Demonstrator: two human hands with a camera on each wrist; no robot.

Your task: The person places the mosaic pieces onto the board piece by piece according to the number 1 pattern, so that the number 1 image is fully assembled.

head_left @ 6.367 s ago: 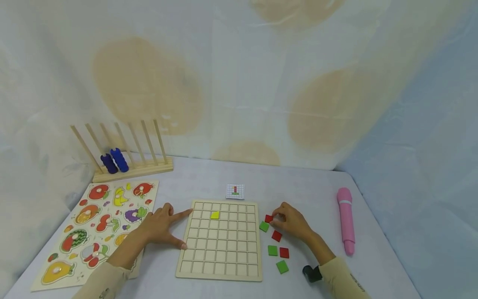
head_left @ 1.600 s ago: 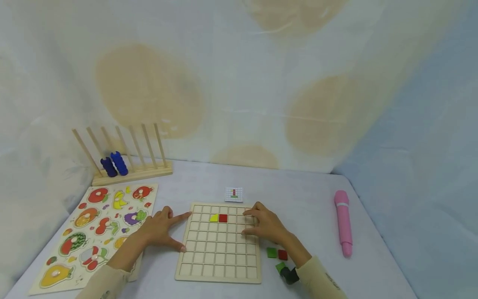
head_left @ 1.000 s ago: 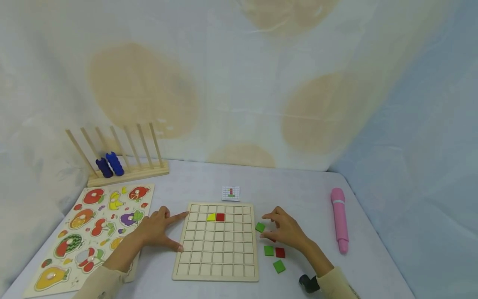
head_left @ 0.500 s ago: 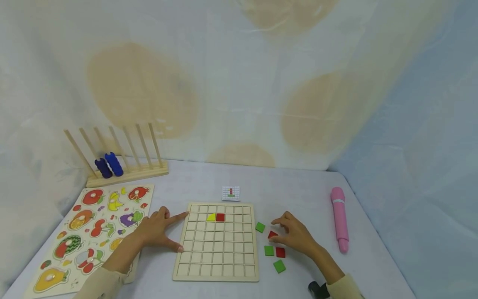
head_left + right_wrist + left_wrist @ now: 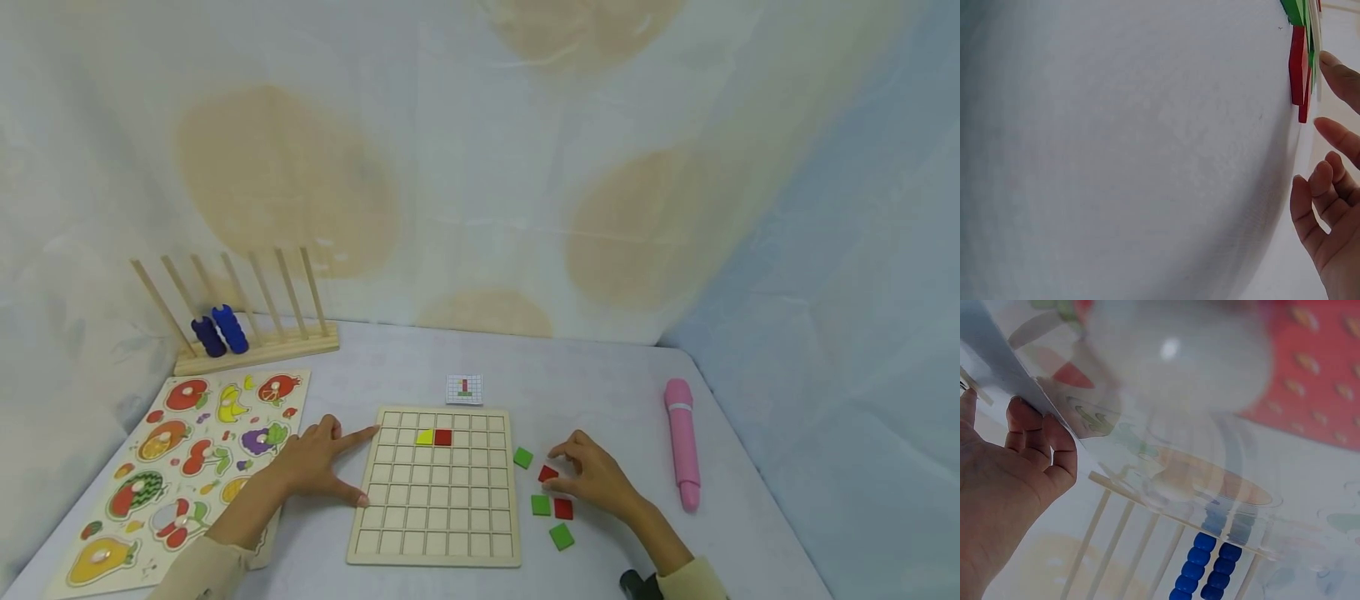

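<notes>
Straddling a red tile (image 5: 548, 473) with the fingers (image 5: 562, 485) of the right hand (image 5: 600, 477), moderately apart and not visibly pinching! Lying flat on the desk (image 5: 600, 558), right of the gridded board (image 5: 435, 498), near a green tile (image 5: 523, 457). Looks light, stiff, perhaps slick, hardly fragile; best nipped by opposite edges. Slanting in from the near right at the forearm (image 5: 660, 533). Touching the board's left edge with the left hand (image 5: 315, 457), wide at thumb and index.

Grid (image 5: 433, 521) before me, two tiles (image 5: 443, 437) in it side by side, card (image 5: 464, 389) just behind. My left hand (image 5: 321, 461) at the grid's left edge; left of that, the puzzle (image 5: 183, 479), abacus (image 5: 262, 347) behind. Rightwards now: five loose tiles (image 5: 541, 505), my right hand (image 5: 596, 477) beside them, then the stick (image 5: 682, 446).
</notes>
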